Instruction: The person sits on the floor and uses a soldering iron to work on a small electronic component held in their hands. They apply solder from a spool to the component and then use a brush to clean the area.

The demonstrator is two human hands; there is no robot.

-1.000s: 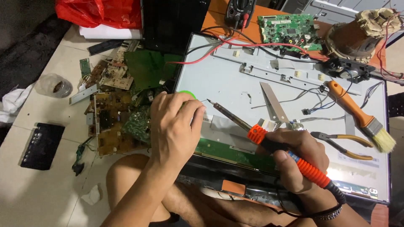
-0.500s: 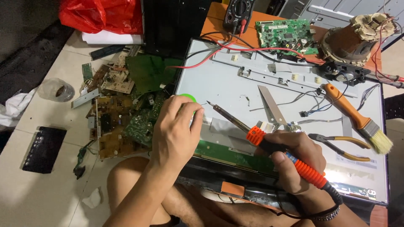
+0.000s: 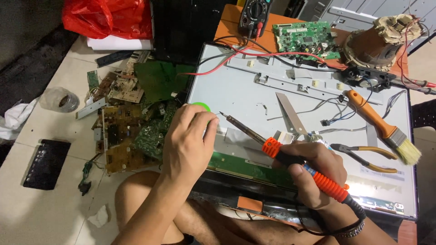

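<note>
**Soldering iron held over an opened screen panel**

Gripping the orange-handled soldering iron [image 3: 290, 159], the right hand [image 3: 313, 174] is closed firmly around its handle, the tip aimed left toward the left hand [image 3: 188, 140]. That hand is laid palm-down on the grey panel [image 3: 245, 90], fingers curled; whether anything is pinched cannot be told. Beyond lie pliers [image 3: 363, 156], a paintbrush [image 3: 386, 131], a green circuit board [image 3: 309, 41] and a multimeter [image 3: 254, 13].

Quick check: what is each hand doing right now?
Left hand: curled, fingertips pinching a small green object; grip unclear.
Right hand: closed around the orange-handled soldering iron.
</note>
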